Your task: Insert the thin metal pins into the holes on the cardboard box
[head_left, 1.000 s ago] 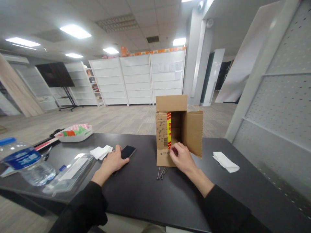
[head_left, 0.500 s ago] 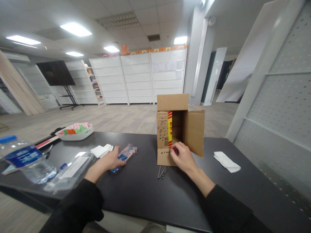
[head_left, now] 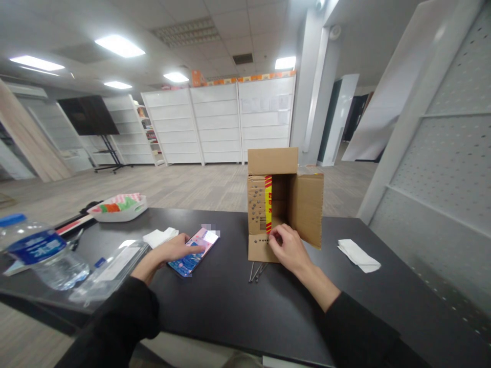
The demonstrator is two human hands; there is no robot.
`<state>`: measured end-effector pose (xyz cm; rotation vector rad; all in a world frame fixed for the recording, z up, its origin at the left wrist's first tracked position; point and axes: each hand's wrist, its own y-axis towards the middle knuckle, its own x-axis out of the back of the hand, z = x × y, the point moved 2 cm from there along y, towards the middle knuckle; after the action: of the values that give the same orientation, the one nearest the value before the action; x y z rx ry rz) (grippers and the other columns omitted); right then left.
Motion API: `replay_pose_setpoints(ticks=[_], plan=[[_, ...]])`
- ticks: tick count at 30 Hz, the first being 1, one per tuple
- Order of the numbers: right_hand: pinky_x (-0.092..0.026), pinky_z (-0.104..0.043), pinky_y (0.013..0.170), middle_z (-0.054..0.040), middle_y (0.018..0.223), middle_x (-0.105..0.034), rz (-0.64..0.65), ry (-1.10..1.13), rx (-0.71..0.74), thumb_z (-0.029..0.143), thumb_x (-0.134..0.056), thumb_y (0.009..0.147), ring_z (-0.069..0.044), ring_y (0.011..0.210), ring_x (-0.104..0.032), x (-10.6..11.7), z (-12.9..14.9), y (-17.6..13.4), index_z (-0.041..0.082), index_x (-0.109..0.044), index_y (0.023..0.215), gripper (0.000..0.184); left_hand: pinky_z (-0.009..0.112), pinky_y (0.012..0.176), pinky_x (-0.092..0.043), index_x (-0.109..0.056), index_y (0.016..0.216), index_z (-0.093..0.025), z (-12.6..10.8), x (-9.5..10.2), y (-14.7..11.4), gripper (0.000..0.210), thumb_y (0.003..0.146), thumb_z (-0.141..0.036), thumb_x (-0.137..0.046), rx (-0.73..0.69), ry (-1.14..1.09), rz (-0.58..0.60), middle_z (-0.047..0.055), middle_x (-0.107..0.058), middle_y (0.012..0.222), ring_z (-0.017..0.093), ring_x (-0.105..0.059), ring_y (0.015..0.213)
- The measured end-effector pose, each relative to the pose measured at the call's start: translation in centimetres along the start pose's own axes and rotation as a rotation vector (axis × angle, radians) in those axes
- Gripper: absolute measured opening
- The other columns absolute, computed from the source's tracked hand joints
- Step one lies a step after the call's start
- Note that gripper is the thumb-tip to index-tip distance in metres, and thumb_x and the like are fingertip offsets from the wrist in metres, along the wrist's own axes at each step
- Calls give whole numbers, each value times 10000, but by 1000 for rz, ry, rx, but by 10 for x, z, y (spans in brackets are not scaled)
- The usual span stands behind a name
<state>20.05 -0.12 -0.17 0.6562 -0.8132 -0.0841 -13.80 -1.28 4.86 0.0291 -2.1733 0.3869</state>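
Observation:
My left hand (head_left: 172, 250) lies over a smartphone (head_left: 191, 258) on the dark table, thumb stretched across its lit, colourful screen. My right hand (head_left: 289, 248) is at the lower front of an open cardboard box (head_left: 255, 217), thumb and fingertips pinched together against the lower flap (head_left: 261, 253). What the pinch holds, if anything, cannot be made out. A row of small dark dots marks that flap beside the fingertips, and several grey round spots dot the panel above. Several thin metal nails (head_left: 256, 273) lie on the table just below the flap.
Left on the table (head_left: 215, 306) are a water bottle (head_left: 42, 250), a clear plastic case (head_left: 115, 268), a folded white tissue (head_left: 159, 237) and a white basket (head_left: 118, 209) with colourful cloth. Another tissue (head_left: 358, 255) lies to the right. The box's side flap (head_left: 310, 209) sticks out rightward.
The smartphone now lies flatter with its screen lit and more of it visible. My left hand has shifted slightly left, its thumb now over the screen. My right hand stays at the box.

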Motion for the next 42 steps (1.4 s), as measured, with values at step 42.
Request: replay_pose_setpoints(ticks=[42], plan=[[-439, -316, 685, -46, 807, -631, -43, 63, -16, 256, -502, 900, -209, 769, -591, 3, 1, 0, 221, -588, 793, 141, 518, 996, -550, -430, 1437, -162, -54, -54, -12, 537, 927, -328, -437, -189, -1494, 294, 170, -584, 1397, 318, -590, 1276]])
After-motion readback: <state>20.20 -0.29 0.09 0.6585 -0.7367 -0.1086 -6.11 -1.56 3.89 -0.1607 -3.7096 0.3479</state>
